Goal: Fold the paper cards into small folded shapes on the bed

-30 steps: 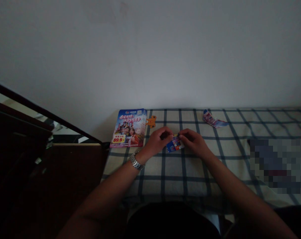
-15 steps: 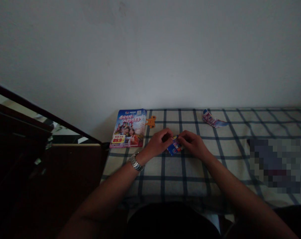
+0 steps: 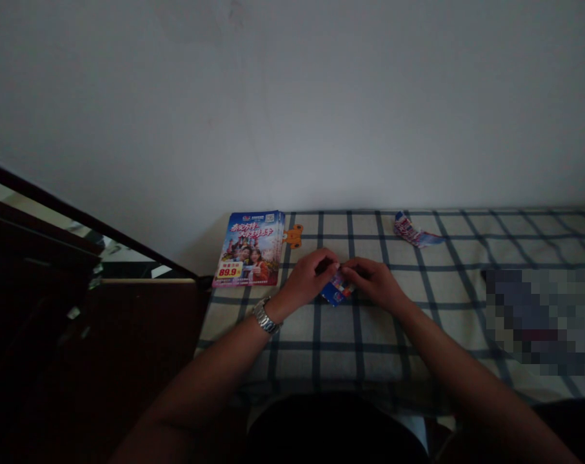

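Observation:
My left hand [image 3: 307, 278] and my right hand [image 3: 375, 282] meet over a checked cloth [image 3: 418, 322], both pinched on a small folded piece of colourful printed paper [image 3: 337, 289], blue with red and white marks. The fingers of both hands are closed on its upper edge and cover part of it. A metal watch [image 3: 265, 317] sits on my left wrist.
A stack of colourful flyers [image 3: 251, 248] lies at the cloth's far left corner, with a small orange shape [image 3: 294, 236] beside it. A folded scrap of printed paper [image 3: 412, 231] lies far right of centre. Dark wooden furniture [image 3: 79, 335] stands to the left; a white wall rises behind.
The small paper has grown narrower and more folded between my fingers, and my hands have drawn slightly closer together. Everything else stays where it was.

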`<state>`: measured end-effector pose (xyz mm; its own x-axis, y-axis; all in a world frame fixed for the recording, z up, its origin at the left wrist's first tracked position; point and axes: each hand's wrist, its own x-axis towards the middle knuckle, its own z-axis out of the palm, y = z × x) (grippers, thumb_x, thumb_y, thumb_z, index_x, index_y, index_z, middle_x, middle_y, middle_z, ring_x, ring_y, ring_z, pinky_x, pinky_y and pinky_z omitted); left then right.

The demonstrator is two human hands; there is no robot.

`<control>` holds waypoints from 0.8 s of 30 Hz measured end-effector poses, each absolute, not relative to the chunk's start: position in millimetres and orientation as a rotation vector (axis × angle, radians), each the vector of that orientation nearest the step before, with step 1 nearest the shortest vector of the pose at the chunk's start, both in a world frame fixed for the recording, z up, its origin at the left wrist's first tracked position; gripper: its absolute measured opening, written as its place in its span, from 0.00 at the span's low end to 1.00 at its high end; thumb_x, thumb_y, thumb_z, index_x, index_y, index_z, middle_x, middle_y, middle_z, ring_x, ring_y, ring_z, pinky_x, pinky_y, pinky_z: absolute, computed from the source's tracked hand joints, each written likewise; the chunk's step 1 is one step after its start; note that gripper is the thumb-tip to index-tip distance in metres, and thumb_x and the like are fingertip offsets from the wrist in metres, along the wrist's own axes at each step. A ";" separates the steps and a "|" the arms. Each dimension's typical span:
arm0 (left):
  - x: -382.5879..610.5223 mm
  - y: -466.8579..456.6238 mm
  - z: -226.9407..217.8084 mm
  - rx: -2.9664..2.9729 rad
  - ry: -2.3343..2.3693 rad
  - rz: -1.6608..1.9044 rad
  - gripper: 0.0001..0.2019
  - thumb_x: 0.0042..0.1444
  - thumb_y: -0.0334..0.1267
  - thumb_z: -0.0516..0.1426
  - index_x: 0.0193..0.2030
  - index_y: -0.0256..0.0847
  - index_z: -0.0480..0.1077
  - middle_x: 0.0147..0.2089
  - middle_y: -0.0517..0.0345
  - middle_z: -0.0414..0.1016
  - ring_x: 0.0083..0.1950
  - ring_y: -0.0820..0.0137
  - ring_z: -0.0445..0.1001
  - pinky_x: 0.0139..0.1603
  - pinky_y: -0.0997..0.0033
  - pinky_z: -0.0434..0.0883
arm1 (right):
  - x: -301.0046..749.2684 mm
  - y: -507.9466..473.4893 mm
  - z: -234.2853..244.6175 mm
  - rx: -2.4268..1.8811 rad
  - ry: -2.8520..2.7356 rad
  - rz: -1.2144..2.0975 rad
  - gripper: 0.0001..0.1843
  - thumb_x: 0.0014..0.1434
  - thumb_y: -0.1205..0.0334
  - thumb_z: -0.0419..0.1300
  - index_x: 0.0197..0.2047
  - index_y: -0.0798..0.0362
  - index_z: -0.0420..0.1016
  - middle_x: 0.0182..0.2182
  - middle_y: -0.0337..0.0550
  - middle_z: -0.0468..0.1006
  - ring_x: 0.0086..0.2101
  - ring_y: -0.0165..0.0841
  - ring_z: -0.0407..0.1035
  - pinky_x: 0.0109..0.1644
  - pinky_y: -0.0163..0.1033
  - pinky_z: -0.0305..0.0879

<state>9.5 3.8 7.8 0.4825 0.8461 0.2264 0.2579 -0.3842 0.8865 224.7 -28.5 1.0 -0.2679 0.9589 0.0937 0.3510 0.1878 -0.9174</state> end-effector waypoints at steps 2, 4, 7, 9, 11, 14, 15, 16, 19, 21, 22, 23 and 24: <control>8.6 4.6 8.1 1.881 0.946 0.902 0.12 0.71 0.47 0.56 0.43 0.41 0.72 0.37 0.60 0.75 0.39 0.69 0.75 0.43 0.70 0.69 | 225.1 -28.2 1.7 -1.247 -1.753 1.061 0.17 0.68 0.46 0.60 0.43 0.50 0.82 0.36 0.42 0.85 0.34 0.36 0.77 0.38 0.39 0.71; 8.1 5.0 8.6 1.889 0.963 0.907 0.12 0.71 0.47 0.56 0.43 0.42 0.72 0.37 0.60 0.75 0.39 0.69 0.75 0.43 0.70 0.70 | 225.7 -27.7 1.9 -1.254 -1.760 1.051 0.17 0.69 0.46 0.60 0.43 0.50 0.82 0.35 0.41 0.84 0.34 0.36 0.76 0.38 0.39 0.70; 8.4 5.2 7.7 1.883 0.966 0.904 0.12 0.71 0.47 0.56 0.43 0.42 0.72 0.37 0.60 0.76 0.39 0.69 0.75 0.44 0.70 0.70 | 225.8 -27.5 2.0 -1.272 -1.760 1.040 0.17 0.69 0.47 0.60 0.42 0.50 0.82 0.33 0.41 0.84 0.32 0.35 0.76 0.37 0.38 0.70; 8.9 5.2 6.0 1.868 0.960 0.897 0.11 0.70 0.47 0.56 0.43 0.42 0.72 0.37 0.60 0.76 0.39 0.69 0.75 0.43 0.70 0.70 | 225.5 -27.8 2.2 -1.289 -1.763 1.034 0.17 0.69 0.47 0.60 0.41 0.50 0.81 0.31 0.40 0.83 0.31 0.35 0.75 0.35 0.38 0.69; 9.1 5.3 4.3 1.858 0.949 0.885 0.11 0.69 0.46 0.56 0.43 0.41 0.72 0.37 0.60 0.76 0.39 0.69 0.75 0.42 0.70 0.70 | 225.4 -28.2 2.5 -1.303 -1.771 1.022 0.16 0.69 0.47 0.60 0.40 0.50 0.81 0.29 0.40 0.82 0.29 0.35 0.75 0.33 0.37 0.68; 8.4 5.2 3.6 1.871 0.942 0.877 0.10 0.69 0.45 0.57 0.42 0.41 0.72 0.37 0.60 0.75 0.38 0.69 0.75 0.40 0.71 0.69 | 226.2 -28.7 2.1 -1.311 -1.800 1.006 0.15 0.68 0.49 0.60 0.39 0.50 0.81 0.29 0.39 0.83 0.29 0.34 0.75 0.33 0.37 0.67; 8.0 5.1 4.1 1.880 0.942 0.869 0.10 0.69 0.45 0.57 0.42 0.41 0.72 0.36 0.60 0.75 0.38 0.69 0.75 0.40 0.71 0.69 | 226.8 -28.7 1.7 -1.311 -1.809 1.006 0.15 0.68 0.49 0.61 0.40 0.50 0.82 0.30 0.39 0.83 0.29 0.34 0.75 0.34 0.37 0.67; 7.6 4.9 4.8 1.892 0.939 0.857 0.10 0.69 0.45 0.57 0.42 0.41 0.72 0.36 0.60 0.75 0.38 0.69 0.75 0.40 0.71 0.69 | 227.4 -28.6 1.2 -1.313 -1.815 1.006 0.15 0.68 0.49 0.61 0.40 0.50 0.82 0.30 0.39 0.83 0.30 0.34 0.75 0.34 0.37 0.67; 7.1 4.5 7.3 1.926 0.916 0.813 0.10 0.69 0.45 0.57 0.43 0.41 0.72 0.38 0.60 0.76 0.38 0.69 0.75 0.41 0.71 0.69 | 229.0 -28.1 -0.2 -1.310 -1.829 1.006 0.14 0.68 0.49 0.61 0.40 0.50 0.82 0.30 0.39 0.83 0.29 0.33 0.74 0.34 0.36 0.66; 7.3 4.4 8.3 1.941 0.908 0.816 0.10 0.69 0.45 0.56 0.43 0.41 0.73 0.39 0.59 0.76 0.39 0.69 0.75 0.42 0.70 0.69 | 229.2 -27.9 -0.4 -1.298 -1.833 1.010 0.14 0.68 0.49 0.61 0.40 0.50 0.82 0.29 0.39 0.82 0.29 0.33 0.73 0.33 0.36 0.65; 7.5 4.3 8.6 1.941 0.909 0.830 0.09 0.69 0.44 0.56 0.43 0.41 0.72 0.39 0.59 0.76 0.40 0.69 0.75 0.43 0.70 0.69 | 228.9 -27.9 -0.2 -1.293 -1.830 1.015 0.15 0.68 0.49 0.61 0.40 0.50 0.81 0.29 0.38 0.82 0.29 0.33 0.73 0.32 0.36 0.65; 7.8 4.2 8.7 1.940 0.905 0.837 0.09 0.69 0.44 0.56 0.43 0.41 0.72 0.39 0.59 0.76 0.40 0.69 0.75 0.43 0.70 0.69 | 228.5 -28.0 0.2 -1.292 -1.823 1.020 0.15 0.68 0.49 0.61 0.39 0.50 0.81 0.28 0.38 0.82 0.28 0.33 0.73 0.32 0.36 0.65; 8.0 4.1 8.7 1.938 0.903 0.842 0.09 0.70 0.44 0.56 0.43 0.41 0.72 0.39 0.59 0.76 0.41 0.69 0.75 0.43 0.70 0.69 | 227.9 -28.0 0.7 -1.293 -1.814 1.025 0.15 0.68 0.48 0.61 0.39 0.50 0.81 0.28 0.39 0.81 0.28 0.33 0.73 0.32 0.36 0.65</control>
